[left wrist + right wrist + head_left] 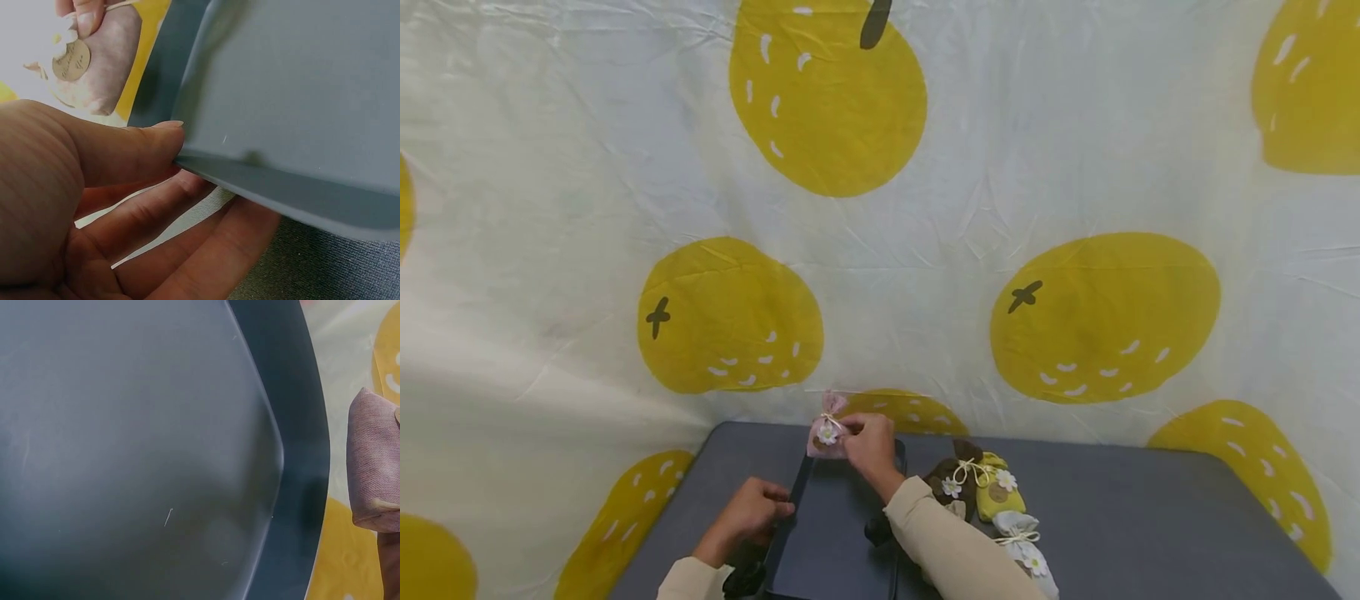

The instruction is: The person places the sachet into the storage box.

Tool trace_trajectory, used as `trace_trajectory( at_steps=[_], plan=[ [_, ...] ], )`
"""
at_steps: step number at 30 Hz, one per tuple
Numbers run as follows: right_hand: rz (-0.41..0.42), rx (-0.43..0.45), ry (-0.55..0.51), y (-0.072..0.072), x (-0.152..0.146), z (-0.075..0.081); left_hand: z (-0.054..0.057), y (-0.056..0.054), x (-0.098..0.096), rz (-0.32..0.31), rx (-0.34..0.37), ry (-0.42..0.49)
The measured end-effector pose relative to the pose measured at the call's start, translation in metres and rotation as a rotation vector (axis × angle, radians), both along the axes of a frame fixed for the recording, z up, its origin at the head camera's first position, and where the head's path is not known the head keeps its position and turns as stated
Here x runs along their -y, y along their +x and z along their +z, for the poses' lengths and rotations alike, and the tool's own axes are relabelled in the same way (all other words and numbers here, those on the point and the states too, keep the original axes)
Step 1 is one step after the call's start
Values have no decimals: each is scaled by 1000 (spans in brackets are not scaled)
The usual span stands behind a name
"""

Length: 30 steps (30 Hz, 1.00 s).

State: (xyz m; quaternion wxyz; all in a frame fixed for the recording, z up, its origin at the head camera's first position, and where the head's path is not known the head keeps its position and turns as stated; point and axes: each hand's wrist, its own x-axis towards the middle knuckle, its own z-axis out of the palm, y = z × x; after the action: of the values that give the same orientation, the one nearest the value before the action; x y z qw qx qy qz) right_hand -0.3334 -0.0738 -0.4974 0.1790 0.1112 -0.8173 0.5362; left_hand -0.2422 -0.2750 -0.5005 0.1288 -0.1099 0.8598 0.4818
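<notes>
A pink drawstring pouch with a white flower and a round tag hangs over the far end of a dark grey tray. My right hand pinches it by the side near its tied neck. In the right wrist view the pouch is at the right edge, beyond the tray's rim. My left hand holds the tray's left edge. The left wrist view shows its thumb on the rim and the other fingers under the tray wall.
Right of the tray, partly behind my right sleeve, lie a brown pouch, a yellow pouch and a white pouch. Behind the dark table hangs a pale cloth with yellow fruit prints.
</notes>
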Motion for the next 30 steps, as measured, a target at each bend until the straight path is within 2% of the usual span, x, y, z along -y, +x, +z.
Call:
trace_trajectory(
  at_steps=[6,9,13,17,20,25,30],
  plan=[
    [-11,-6,29,1,-1,-6,-2,0,-3,-9,8,4],
    [53,-9,74,2,-4,-8,-3,0,-4,-6,10,7],
    [147,59,119,3,-12,-11,-4,0,-2,5,-4,9],
    [164,136,81,1,-28,-10,-4,1,-2,4,-15,19],
    [167,175,19,-2,-45,-4,-3,2,-3,7,-15,17],
    [161,249,-83,-3,-77,16,1,4,-4,18,-25,-3],
    [142,307,-108,-1,-114,29,4,5,-4,2,-14,-12]
  ],
)
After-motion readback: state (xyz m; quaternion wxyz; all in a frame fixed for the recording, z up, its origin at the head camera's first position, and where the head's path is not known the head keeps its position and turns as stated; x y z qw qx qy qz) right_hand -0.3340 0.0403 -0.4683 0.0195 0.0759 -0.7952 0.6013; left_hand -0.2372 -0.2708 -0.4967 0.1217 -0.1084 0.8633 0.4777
